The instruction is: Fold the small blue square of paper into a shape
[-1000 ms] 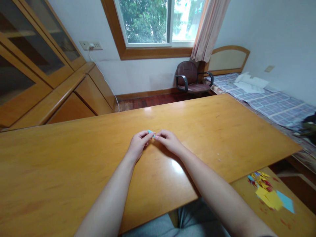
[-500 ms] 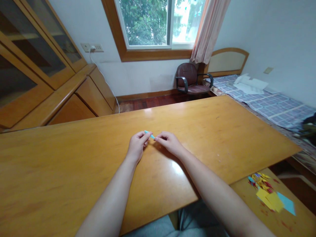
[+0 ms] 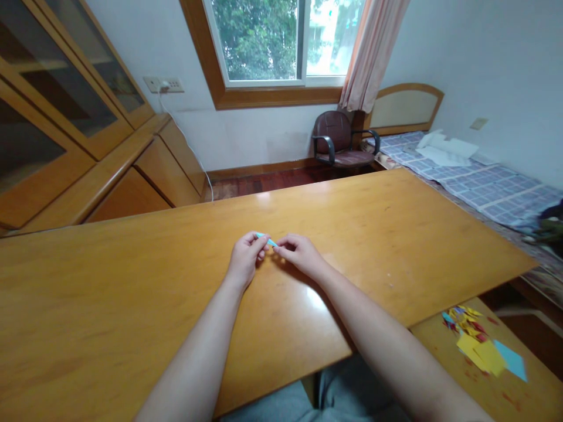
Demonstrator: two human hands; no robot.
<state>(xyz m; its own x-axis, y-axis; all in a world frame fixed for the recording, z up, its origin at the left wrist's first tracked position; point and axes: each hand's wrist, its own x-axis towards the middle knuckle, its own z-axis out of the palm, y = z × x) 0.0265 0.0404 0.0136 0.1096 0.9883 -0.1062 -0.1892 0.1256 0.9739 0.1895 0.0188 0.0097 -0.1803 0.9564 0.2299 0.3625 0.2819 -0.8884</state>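
Observation:
A small, narrow piece of light blue folded paper [image 3: 271,242] is held between my two hands, just above the middle of the wooden table [image 3: 132,293]. My left hand [image 3: 247,255] pinches it between thumb and fingers, and one end pokes out past the fingertips. My right hand [image 3: 299,252] has thumb and forefinger closed on the other end, at the right. The folds of the paper are too small to make out.
At the lower right, a lower surface [image 3: 444,357] bears a pile of small folded papers [image 3: 466,322], yellow sheets [image 3: 484,354] and a light blue sheet [image 3: 511,360]. Beyond the table are a chair [image 3: 334,140], a bed [image 3: 492,181] and a cabinet [image 3: 132,176].
The blue paper and the fingers holding it have shifted very slightly. Both hands keep their grip in nearly the same place.

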